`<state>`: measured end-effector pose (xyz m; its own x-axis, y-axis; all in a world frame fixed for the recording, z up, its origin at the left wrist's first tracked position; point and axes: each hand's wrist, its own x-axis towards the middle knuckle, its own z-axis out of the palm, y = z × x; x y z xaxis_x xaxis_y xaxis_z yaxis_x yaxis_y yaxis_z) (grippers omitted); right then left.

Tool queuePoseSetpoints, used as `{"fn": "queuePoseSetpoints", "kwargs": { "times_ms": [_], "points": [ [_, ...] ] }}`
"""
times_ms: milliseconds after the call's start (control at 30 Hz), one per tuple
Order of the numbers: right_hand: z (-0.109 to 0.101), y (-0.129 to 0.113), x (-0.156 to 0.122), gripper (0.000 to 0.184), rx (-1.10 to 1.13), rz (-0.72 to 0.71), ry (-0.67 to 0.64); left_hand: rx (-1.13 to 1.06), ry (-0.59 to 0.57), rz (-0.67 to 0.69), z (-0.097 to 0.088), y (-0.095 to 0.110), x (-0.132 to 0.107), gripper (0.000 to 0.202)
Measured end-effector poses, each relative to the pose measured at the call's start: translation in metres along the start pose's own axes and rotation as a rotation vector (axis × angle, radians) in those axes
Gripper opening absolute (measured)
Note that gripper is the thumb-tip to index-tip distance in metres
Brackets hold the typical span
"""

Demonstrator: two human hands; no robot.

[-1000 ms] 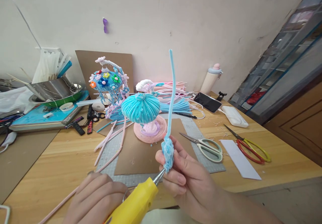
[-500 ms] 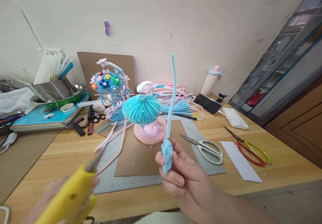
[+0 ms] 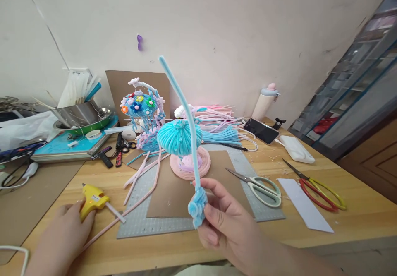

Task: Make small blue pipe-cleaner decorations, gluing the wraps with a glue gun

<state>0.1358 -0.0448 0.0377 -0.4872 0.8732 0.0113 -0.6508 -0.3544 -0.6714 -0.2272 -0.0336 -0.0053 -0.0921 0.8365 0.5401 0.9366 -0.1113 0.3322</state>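
Observation:
Between the thumb and fingers of my right hand is a light-blue pipe cleaner, its lower end bunched into curls and its long stem rising in a slight bend to the upper left. My left hand, at the lower left, is closed around the handle of a yellow glue gun, which lies on the table with a glue stick out of its back. Behind the stem stands a turquoise pleated dome above a pink coiled base.
A flower-covered blue piece stands at the back left, near a metal bowl. Green-handled scissors, red-and-yellow scissors and a white strip lie to the right. Pink strands cross the grey cutting mat.
My left hand has lowered the glue gun from the near foreground onto the table. The pipe cleaner in my right hand has moved left, its stem now leaning left.

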Motion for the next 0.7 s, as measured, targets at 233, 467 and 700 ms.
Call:
{"fn": "queuePoseSetpoints", "kwargs": {
  "times_ms": [233, 467, 700],
  "points": [
    [-0.006, 0.018, 0.008, 0.03, -0.326, 0.052, -0.056, -0.124, 0.005, -0.04, -0.025, 0.113, -0.002, 0.04],
    [-0.006, 0.022, 0.006, 0.029, -0.502, 0.136, -0.076, -0.633, -0.111, 0.173, -0.029, 0.181, -0.002, 0.01],
    [-0.009, 0.015, 0.004, 0.029, -0.211, 0.216, -0.221, -0.842, -0.181, 0.159, -0.025, 0.174, -0.01, 0.019]
  ]
}}
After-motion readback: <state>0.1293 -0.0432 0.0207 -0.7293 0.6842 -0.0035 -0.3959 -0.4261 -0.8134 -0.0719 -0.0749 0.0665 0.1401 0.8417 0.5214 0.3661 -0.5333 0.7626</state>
